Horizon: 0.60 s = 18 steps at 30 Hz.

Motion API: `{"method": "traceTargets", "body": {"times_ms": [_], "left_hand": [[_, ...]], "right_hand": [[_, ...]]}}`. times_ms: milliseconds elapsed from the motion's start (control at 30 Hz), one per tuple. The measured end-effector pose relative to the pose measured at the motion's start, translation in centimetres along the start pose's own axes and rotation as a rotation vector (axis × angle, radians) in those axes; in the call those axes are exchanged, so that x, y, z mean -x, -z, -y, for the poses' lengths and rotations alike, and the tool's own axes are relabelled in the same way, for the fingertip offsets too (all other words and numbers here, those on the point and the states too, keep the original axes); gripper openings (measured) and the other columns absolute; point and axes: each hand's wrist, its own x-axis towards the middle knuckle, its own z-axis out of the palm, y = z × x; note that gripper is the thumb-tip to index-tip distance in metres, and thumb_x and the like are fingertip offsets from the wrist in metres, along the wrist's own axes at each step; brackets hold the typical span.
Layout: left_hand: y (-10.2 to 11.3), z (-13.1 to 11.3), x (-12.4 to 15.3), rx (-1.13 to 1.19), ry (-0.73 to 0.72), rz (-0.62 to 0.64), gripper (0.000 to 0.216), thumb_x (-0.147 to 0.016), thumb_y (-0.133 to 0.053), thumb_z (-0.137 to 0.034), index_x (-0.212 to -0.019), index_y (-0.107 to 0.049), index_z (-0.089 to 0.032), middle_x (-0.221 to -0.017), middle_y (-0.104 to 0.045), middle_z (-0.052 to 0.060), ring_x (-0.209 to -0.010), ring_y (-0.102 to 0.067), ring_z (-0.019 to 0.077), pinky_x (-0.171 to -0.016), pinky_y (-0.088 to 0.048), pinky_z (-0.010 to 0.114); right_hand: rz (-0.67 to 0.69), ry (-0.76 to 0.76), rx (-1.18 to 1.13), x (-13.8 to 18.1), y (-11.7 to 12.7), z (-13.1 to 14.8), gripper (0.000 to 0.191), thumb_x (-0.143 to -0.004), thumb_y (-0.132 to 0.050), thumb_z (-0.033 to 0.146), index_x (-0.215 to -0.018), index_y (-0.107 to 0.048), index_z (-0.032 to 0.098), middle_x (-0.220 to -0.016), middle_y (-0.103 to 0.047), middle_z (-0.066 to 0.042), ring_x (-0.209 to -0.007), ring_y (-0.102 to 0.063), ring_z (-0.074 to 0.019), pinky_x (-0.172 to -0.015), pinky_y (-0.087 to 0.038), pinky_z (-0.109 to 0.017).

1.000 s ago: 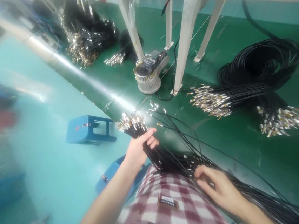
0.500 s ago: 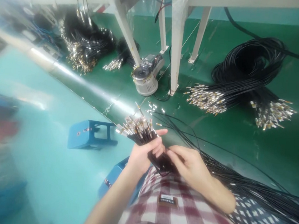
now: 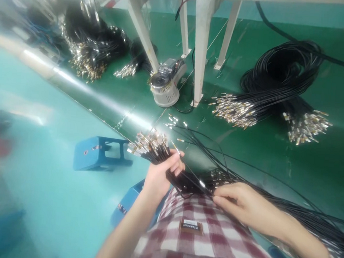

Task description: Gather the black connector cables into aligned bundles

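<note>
My left hand (image 3: pixel 159 175) is wrapped round a bundle of thin black cables (image 3: pixel 153 146) whose metal connector ends fan out past my fingers over the edge of the green table (image 3: pixel 308 170). My right hand (image 3: pixel 242 203) lies a little to the right, fingers pinched on one black cable from the loose strands (image 3: pixel 288 213) that trail across my lap and the table edge. A few single cables with small gold tips (image 3: pixel 175 125) lie on the table just beyond the bundle.
A round tape dispenser (image 3: pixel 165 86) stands by white frame legs (image 3: pixel 200 46). Coiled cable bundles with connector ends lie at right (image 3: pixel 273 90) and far left (image 3: pixel 91 52). A blue stool (image 3: pixel 99 153) stands on the teal floor below; another blue stool edge (image 3: pixel 126 203) shows by my lap.
My right hand moved from beside the left hand out to the right, drawing along a cable. The left hand keeps its grip on the bundle, shifted slightly left.
</note>
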Motion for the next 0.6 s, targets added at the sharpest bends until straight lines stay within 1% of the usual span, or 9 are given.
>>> {"method": "traceTargets", "body": {"times_ms": [67, 100, 167, 233, 267, 333, 467, 533, 600], "left_hand": [[-0.1, 0.0, 0.1, 0.011, -0.013, 0.000, 0.012, -0.065, -0.077, -0.016, -0.071, -0.067, -0.014, -0.056, -0.055, -0.001, -0.043, -0.040, 0.0037, -0.051, -0.037, 0.022], [-0.1, 0.0, 0.2, 0.015, -0.018, -0.002, 0.012, -0.065, -0.078, -0.016, -0.071, -0.067, -0.014, -0.059, -0.057, -0.001, -0.043, -0.040, 0.0032, -0.050, -0.037, 0.022], [-0.2, 0.0, 0.3, 0.005, -0.019, 0.005, 0.011, -0.066, -0.077, -0.016, -0.071, -0.068, -0.013, -0.058, -0.056, -0.001, -0.043, -0.040, 0.0031, -0.049, -0.037, 0.021], [-0.2, -0.1, 0.2, -0.012, -0.019, 0.024, 0.011, -0.067, -0.077, -0.017, -0.071, -0.068, -0.013, -0.051, -0.048, -0.004, -0.044, -0.041, 0.0042, -0.049, -0.036, 0.020], [-0.2, -0.1, 0.2, -0.015, -0.017, 0.030, 0.011, -0.068, -0.077, -0.017, -0.072, -0.067, -0.013, -0.049, -0.045, -0.005, -0.044, -0.041, 0.0046, -0.049, -0.036, 0.020], [0.1, -0.1, 0.0, -0.003, -0.001, 0.023, 0.012, -0.068, -0.077, -0.017, -0.073, -0.067, -0.014, -0.048, -0.041, -0.006, -0.044, -0.040, 0.0050, -0.050, -0.037, 0.020], [0.9, 0.0, -0.2, 0.021, 0.019, 0.007, 0.014, -0.068, -0.077, -0.019, -0.073, -0.065, -0.014, -0.049, -0.041, -0.006, -0.045, -0.038, 0.0049, -0.054, -0.039, 0.022], [1.2, 0.1, -0.3, 0.012, 0.018, 0.037, 0.014, -0.068, -0.077, -0.019, -0.072, -0.065, -0.014, -0.049, -0.040, -0.006, -0.044, -0.038, 0.0049, -0.055, -0.039, 0.022], [1.3, 0.0, -0.3, -0.011, 0.031, 0.060, 0.013, -0.071, -0.075, -0.021, -0.076, -0.067, -0.013, -0.048, -0.037, -0.007, -0.045, -0.039, 0.0055, -0.057, -0.039, 0.023]], "right_hand": [[-0.005, 0.031, 0.014, -0.6, 0.6, 0.4, 0.029, -0.093, -0.049, 0.033, -0.070, -0.062, 0.020, -0.070, -0.062, 0.001, -0.064, -0.054, -0.0124, -0.060, -0.037, -0.023], [-0.044, 0.040, 0.014, -1.2, 0.8, 0.8, 0.025, -0.091, -0.053, 0.035, -0.074, -0.065, 0.021, -0.075, -0.064, 0.001, -0.065, -0.055, -0.0124, -0.061, -0.037, -0.023], [-0.185, 0.042, -0.005, -2.5, 1.1, 1.8, 0.021, -0.088, -0.058, 0.040, -0.083, -0.068, 0.023, -0.083, -0.066, 0.000, -0.065, -0.054, -0.0118, -0.060, -0.037, -0.024], [-0.337, 0.051, -0.025, -3.8, 0.9, 2.8, 0.018, -0.088, -0.059, 0.039, -0.086, -0.068, 0.023, -0.083, -0.066, 0.001, -0.062, -0.052, -0.0108, -0.059, -0.036, -0.024], [-0.382, 0.067, -0.030, -4.3, 0.6, 3.1, 0.017, -0.089, -0.058, 0.037, -0.084, -0.067, 0.023, -0.081, -0.065, 0.001, -0.062, -0.052, -0.0105, -0.059, -0.036, -0.024], [-0.401, 0.100, -0.037, -4.6, -0.3, 3.2, 0.019, -0.091, -0.055, 0.032, -0.079, -0.066, 0.022, -0.077, -0.064, 0.002, -0.065, -0.054, -0.0106, -0.060, -0.036, -0.024], [-0.315, 0.087, -0.093, -3.2, -2.0, 1.7, 0.022, -0.093, -0.053, 0.029, -0.076, -0.064, 0.020, -0.073, -0.062, 0.001, -0.064, -0.055, -0.0109, -0.060, -0.038, -0.024], [-0.335, 0.071, -0.115, -2.5, -2.4, 1.0, 0.022, -0.092, -0.055, 0.028, -0.074, -0.064, 0.019, -0.071, -0.062, 0.000, -0.062, -0.054, -0.0107, -0.058, -0.038, -0.023], [-0.394, 0.076, -0.122, -2.3, -2.7, 0.9, 0.020, -0.090, -0.059, 0.028, -0.073, -0.066, 0.019, -0.069, -0.061, 0.001, -0.059, -0.052, -0.0100, -0.056, -0.037, -0.023]]}}
